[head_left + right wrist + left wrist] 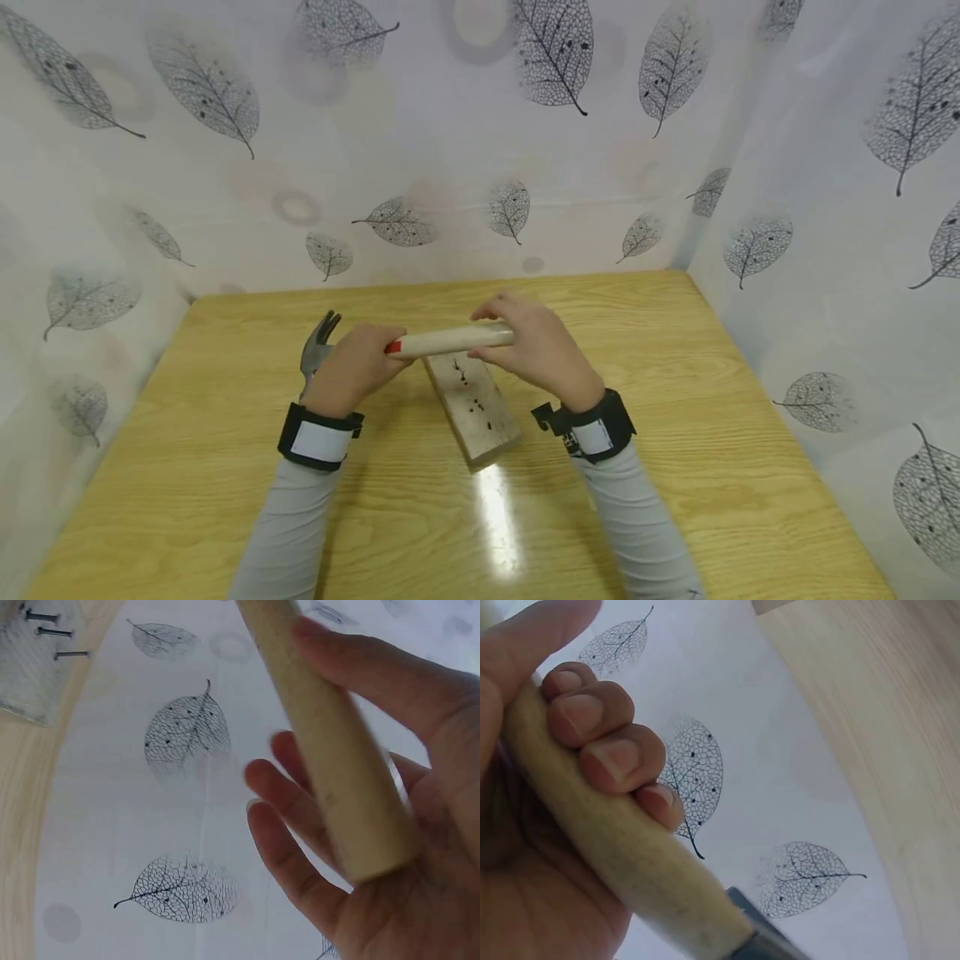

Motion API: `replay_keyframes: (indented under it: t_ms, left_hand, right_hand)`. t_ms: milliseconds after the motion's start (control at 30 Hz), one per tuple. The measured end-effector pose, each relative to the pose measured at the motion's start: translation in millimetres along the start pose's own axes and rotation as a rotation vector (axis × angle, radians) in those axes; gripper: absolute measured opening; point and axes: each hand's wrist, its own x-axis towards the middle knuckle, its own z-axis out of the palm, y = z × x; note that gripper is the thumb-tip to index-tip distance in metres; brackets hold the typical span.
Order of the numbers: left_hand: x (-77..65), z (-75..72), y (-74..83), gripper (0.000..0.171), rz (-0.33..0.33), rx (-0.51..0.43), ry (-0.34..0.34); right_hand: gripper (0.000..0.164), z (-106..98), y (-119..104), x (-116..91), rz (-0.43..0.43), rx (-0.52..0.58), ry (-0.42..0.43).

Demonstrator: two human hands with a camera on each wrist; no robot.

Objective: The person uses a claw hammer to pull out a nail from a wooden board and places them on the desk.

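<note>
Probably for steadiness, the hammer point(450, 340) is held crosswise above the wooden block point(480, 412) on the surface point(660, 358): the left hand point(352, 368) grips near its head point(312, 352), the right hand point(542, 348) curls loosely round its free end point(375, 855)

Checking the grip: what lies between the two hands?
The hammer handle runs from left hand to right hand in the head view, with a wooden block below.

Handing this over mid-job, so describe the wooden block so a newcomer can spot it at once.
Find the wood-grained table and look near its middle in the head view. Just below the pale hammer handle lies a slanted, rectangular wooden block. Unlike the smooth, rounded handle, it is flat-faced and carries several small metal nails.
</note>
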Motion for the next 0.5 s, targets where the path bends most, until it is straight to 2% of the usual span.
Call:
replay_keyframes:
  t_ms: [133, 200, 400, 500]
  left_hand:
    - [0.4, -2.0, 1.5, 0.039, 0.022, -0.062, 0.030]
    - [1.3, -1.7, 2.5, 0.038, 0.047, -0.076, 0.068]
    - [5.6, 3.8, 13.6, 0.032, 0.145, -0.130, 0.205]
    - [6.5, 5.6, 25.0, 0.036, 0.189, -0.171, 0.235]
  right_hand:
    - [0.069, -9, 9, -2, -0.017, 0.265, 0.107]
    - [0.072, -10, 11, -1, -0.045, 0.417, 0.141]
    - [0.059, 2, -4, 3, -0.197, 0.936, 0.166]
    - [0.046, 13, -18, 7, -0.253, 1.149, 0.205]
